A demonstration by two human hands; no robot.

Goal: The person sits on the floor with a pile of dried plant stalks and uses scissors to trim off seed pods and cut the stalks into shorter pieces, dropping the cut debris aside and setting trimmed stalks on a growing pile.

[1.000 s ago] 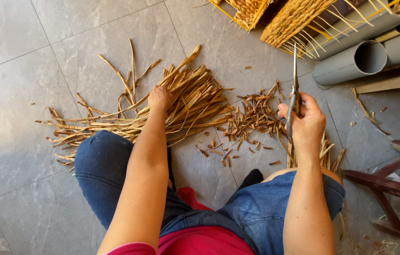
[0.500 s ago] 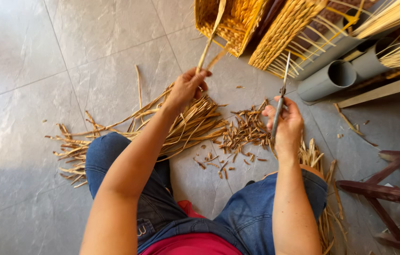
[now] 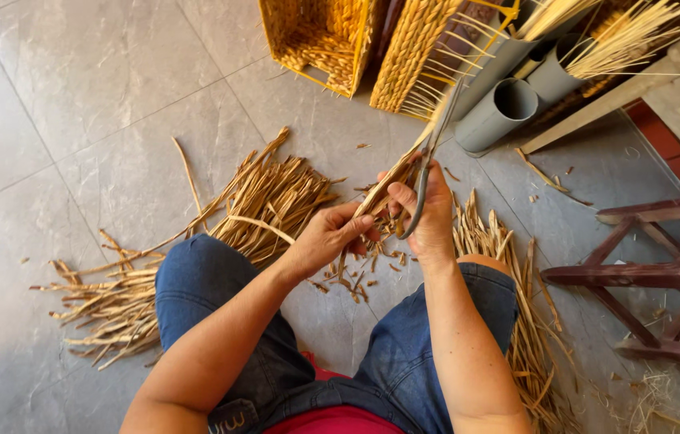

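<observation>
My left hand (image 3: 325, 239) grips a dried straw strip (image 3: 395, 175) near its lower end, holding it up in front of me. My right hand (image 3: 430, 210) holds long metal scissors (image 3: 433, 149), blades pointing up and away, set against the strip just above my left fingers. Below the hands lies a scatter of short cut straw bits (image 3: 356, 277) on the floor between my knees. A big pile of long straw strips (image 3: 272, 201) lies to the left, over and beyond my left leg.
A second straw bundle (image 3: 509, 265) lies right of my right knee. Woven yellow baskets (image 3: 320, 36) and grey plastic pipes (image 3: 501, 108) holding straw stand at the top. A dark wooden stool frame (image 3: 661, 273) is at the right. The floor is grey tile.
My left hand lifted a strip from the left pile and brought it across to the scissors. Both hands have come together in front of me.
</observation>
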